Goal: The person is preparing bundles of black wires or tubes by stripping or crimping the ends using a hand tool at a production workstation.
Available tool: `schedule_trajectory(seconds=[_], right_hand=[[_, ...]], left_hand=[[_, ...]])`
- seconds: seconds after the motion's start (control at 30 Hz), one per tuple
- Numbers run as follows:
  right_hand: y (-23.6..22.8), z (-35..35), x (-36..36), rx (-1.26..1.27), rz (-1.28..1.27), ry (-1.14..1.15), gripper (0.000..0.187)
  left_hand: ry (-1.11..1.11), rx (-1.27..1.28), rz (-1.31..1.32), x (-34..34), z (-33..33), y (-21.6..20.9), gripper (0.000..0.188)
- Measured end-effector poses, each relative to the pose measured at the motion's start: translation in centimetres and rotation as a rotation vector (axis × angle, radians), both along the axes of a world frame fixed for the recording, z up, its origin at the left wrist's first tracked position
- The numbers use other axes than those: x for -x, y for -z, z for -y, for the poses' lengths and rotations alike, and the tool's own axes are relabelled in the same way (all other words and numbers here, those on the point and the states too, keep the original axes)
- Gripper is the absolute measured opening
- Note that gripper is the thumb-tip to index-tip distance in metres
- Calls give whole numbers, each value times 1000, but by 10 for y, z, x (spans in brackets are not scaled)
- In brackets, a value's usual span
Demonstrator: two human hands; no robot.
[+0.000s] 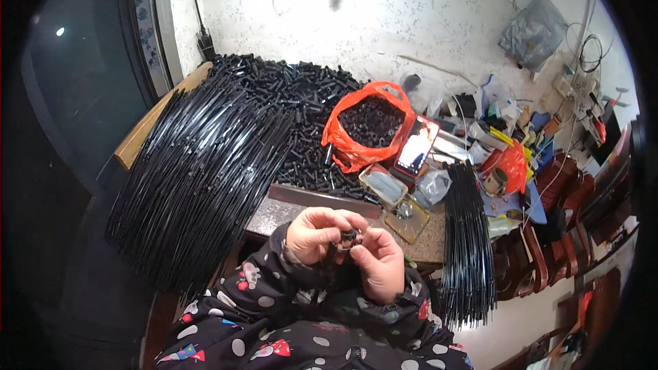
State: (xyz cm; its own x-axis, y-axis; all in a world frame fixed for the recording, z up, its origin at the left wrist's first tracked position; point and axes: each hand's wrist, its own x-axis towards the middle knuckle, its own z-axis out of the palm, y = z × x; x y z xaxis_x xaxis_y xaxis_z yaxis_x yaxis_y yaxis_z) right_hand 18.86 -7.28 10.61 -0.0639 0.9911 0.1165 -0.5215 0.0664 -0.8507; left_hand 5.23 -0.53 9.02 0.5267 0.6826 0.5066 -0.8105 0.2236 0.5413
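We hold our two hands close together just above our lap, at the near edge of the table [274,214], probably so the work stays near our eyes and the supplies stay within reach. Our left hand [314,233] and our right hand [379,260] meet over a small black piece [348,236], which sits between the fingertips of both. The fingers of each hand are curled in and pressed onto it, not spread, so both grips are nearly closed around this one little part; whether a thin rod is also threaded into it we cannot tell, since the fingers cover most of it. A big fan of long black rods [199,164] lies across the table to our left, their ends pointing toward us, which we judge makes them easy to draw one at a time. A smaller bundle of rods [467,240] hangs over the table edge to our right. Behind the hands, an orange bag [367,130] stands open, full of small black parts, with a heap of black tubes [301,103] beside it and a phone [416,147] propped against the bag.
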Motion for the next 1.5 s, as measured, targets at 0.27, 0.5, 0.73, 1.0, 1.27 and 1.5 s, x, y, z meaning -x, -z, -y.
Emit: schedule_trajectory(seconds=[0.27,0.5,0.73,1.0,1.27,1.5], right_hand=[[-6,1,-8,-60,-22,-117,17],[0,-7,-11,-83,17,-127,18],[-8,-6,-22,-25,9,-291,20],[-1,-15,-29,-31,50,-82,23],[1,-11,-8,-99,15,171,24],[5,-11,-7,-135,-5,110,22]], left_hand=[[44,-126,-58,8,0,-11,17],[-56,-246,-237,16,-5,-20,16],[-58,-308,-316,17,-3,-27,12],[-1323,-392,-555,-9,21,2,17],[-888,-11,-255,-30,40,-12,12],[-609,70,-232,-19,39,-11,14]])
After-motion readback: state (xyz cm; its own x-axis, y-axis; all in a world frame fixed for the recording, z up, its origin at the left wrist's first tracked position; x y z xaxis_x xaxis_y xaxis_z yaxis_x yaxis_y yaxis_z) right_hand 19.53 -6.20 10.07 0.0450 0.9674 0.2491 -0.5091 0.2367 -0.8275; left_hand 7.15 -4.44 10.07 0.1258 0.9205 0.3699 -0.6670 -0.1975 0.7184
